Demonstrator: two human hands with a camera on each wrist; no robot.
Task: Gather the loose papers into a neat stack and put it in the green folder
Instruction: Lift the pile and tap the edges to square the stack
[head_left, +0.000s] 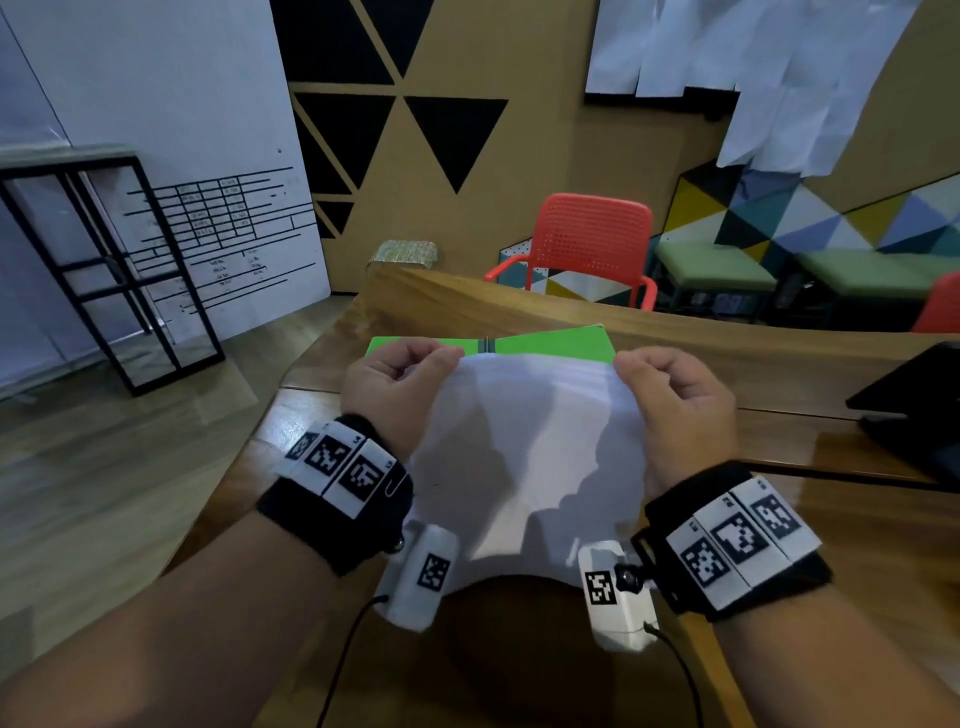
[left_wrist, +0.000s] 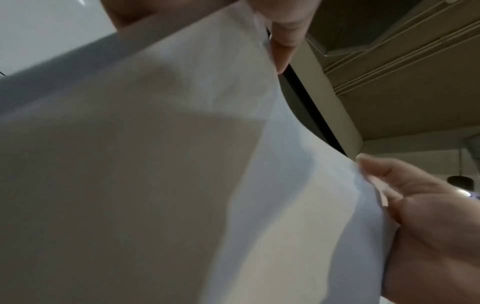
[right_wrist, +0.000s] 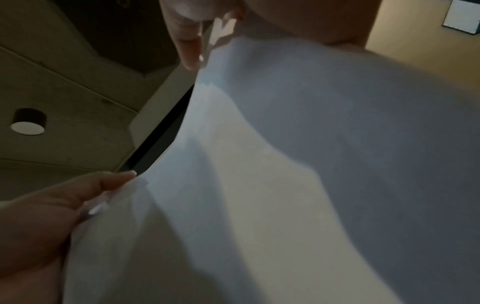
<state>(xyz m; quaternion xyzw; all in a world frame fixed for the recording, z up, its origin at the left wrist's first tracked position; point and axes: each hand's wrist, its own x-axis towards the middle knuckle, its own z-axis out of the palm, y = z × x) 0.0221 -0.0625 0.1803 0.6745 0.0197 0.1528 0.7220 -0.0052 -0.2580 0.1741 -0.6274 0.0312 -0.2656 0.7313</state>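
Observation:
A stack of white papers is held up over the wooden table, close to my body. My left hand pinches its top left corner and my right hand pinches its top right corner, fingers curled round the edges. The sheets bow between the hands, and their top edges are slightly stepped. Just behind the papers the green folder lies open flat on the table, its lower part hidden by the sheets. Both wrist views are filled by the papers, with fingers clamping the edge.
A dark laptop lies on the table at the right edge. A red chair stands beyond the far side of the table. A black metal frame shelf stands on the floor to the left.

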